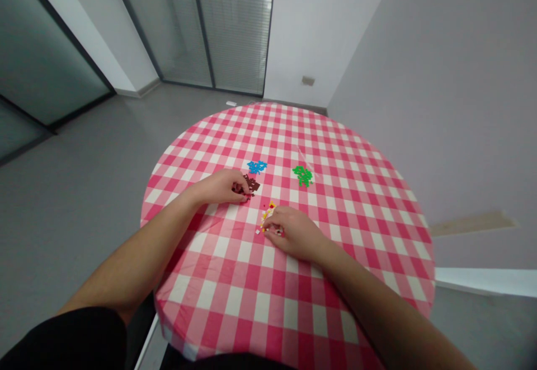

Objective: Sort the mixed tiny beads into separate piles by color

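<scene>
My left hand [222, 186] rests at a pile of small dark brown pieces [254, 184], fingers curled toward the thumb and covering part of the pile. Whatever lies between those fingertips is too small to make out. Nearer to me, my right hand [296, 231] is bent over a mixed pile of small yellow, white and red pieces [272, 206], its fingers closed in a pinch. What it grips, if anything, is hidden. One loose white piece [257, 232] lies just left of the right fingertips.
Beyond the left hand lies a pile of small blue pieces [257, 167]. A pile of green pieces [302, 176] is farther right. All are on a round table with a red-and-white checked cloth [335, 191]. Glass panels [210, 28] and walls stand behind.
</scene>
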`<state>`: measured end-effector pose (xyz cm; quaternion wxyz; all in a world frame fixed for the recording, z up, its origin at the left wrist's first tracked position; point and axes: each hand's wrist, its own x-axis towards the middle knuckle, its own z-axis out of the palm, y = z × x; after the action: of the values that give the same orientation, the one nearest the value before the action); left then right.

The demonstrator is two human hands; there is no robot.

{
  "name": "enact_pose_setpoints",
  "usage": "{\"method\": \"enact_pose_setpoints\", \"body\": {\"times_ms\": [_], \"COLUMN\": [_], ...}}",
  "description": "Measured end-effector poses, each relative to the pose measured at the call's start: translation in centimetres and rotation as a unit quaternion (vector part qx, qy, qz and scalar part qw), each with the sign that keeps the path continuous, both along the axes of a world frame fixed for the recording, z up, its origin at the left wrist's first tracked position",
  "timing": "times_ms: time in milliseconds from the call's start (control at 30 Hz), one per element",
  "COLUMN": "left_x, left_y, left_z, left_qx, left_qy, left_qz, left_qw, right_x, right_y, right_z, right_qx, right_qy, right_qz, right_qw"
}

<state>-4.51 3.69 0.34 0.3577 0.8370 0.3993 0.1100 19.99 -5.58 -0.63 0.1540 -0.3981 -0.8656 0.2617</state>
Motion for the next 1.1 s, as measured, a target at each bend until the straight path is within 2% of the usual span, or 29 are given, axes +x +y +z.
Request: {"method": "enact_pose_setpoints", "body": {"times_ms": [200,600,767,933,1100], "left_x": [-0.1,0.04,0.11,0.17,0.34], "left_y": [0.24,0.04,0.18,0.18,-0.02], "left_z": [-0.46,-0.1,-0.3,-0.54,-0.45], "left_qx": [-0.004,0.004,0.015,0.012,-0.004], "left_qy": [-0.014,-0.047,-0.061,-0.069,-0.069], "left_qz": [-0.001,0.008,-0.001,0.004,0.01], "left_qw": [1.0,0.999,0.998,0.998,0.998], "right_x": [0.26,-0.16,-0.09,0.16,0.21], "right_y": [0.03,0.11,0.16,0.44,0.56], "right_z": [0.19,-0.07,0.19,0.07,-0.04], "right_qx": [-0.001,0.017,0.018,-0.008,-0.005], "right_qy": [-0.016,-0.023,0.024,0.088,0.121], "right_qz": [-0.012,0.029,-0.008,-0.066,-0.083], "right_qw": [1.0,0.999,1.0,0.994,0.989]}}
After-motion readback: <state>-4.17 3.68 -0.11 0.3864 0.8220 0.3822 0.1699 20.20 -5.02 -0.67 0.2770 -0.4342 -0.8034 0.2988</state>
